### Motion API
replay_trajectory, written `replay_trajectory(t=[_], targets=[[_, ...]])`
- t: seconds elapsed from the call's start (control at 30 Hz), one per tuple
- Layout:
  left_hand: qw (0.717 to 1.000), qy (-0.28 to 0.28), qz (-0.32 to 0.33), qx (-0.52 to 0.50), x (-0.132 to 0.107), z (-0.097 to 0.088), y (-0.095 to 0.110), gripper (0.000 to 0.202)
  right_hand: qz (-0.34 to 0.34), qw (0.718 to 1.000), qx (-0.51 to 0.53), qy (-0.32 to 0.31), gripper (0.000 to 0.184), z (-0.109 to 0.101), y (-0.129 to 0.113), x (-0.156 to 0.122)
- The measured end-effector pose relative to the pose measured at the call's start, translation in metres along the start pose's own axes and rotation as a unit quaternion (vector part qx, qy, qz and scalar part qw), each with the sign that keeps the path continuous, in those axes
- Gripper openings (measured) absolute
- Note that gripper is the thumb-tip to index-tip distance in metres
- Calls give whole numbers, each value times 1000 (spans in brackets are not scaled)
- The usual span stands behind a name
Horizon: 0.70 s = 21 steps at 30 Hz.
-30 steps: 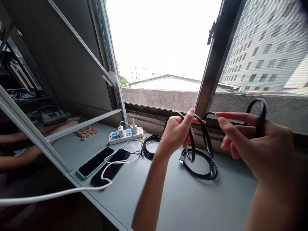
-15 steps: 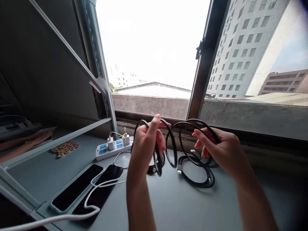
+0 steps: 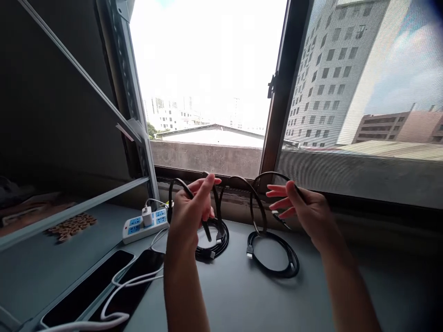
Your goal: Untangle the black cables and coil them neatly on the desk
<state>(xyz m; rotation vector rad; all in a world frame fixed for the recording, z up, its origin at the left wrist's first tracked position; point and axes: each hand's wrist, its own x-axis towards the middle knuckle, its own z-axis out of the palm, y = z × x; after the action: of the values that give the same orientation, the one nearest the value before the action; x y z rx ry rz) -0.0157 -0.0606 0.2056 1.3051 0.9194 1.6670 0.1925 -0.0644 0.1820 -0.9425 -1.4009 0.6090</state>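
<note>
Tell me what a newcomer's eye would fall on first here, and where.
Probably the glaring window straight ahead, then the black cable looping through the air between the left hand and the right hand. Below it on the grey desk lie two black cable coils. Off to the left, a white power strip with blue sockets stands out.

The grey tabletop [image 3: 238, 299] carries two smartphones [image 3: 92, 287] side by side under a white cable [image 3: 116, 317], a white power strip [image 3: 144, 227], two coiled black cables [image 3: 295, 259] and, dimly leftward, probably small wooden pieces [image 3: 73, 227].
</note>
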Motion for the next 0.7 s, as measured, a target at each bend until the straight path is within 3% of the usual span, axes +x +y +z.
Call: replay_trajectory(t=[0.07,0.17,0.23,0.3,0.43,0.57,0.63,0.7], targets=[[999,-30,-16,9,0,4,-2,34,58,995,45,-67,51,7,4,1],[996,-71,-23,41,-1,12,-4,38,127,962,140,-196,55,19,10,0],[994,-87,-18,63,-3,16,-4,39,143,933,196,-265,55,26,12,-1],[992,-95,-13,79,-5,21,-2,39,144,915,237,-292,53,29,13,-1],[993,-73,-1,89,-8,28,0,38,138,919,279,-242,49,20,9,0],[995,-12,-5,101,-6,31,-2,45,77,974,164,-135,48,6,0,-3],[993,-36,-23,110,-6,32,-3,50,11,995,53,-83,47,2,-5,-6],[983,-117,-64,130,-9,35,-2,60,-21,996,-15,-91,51,1,-9,-11]])
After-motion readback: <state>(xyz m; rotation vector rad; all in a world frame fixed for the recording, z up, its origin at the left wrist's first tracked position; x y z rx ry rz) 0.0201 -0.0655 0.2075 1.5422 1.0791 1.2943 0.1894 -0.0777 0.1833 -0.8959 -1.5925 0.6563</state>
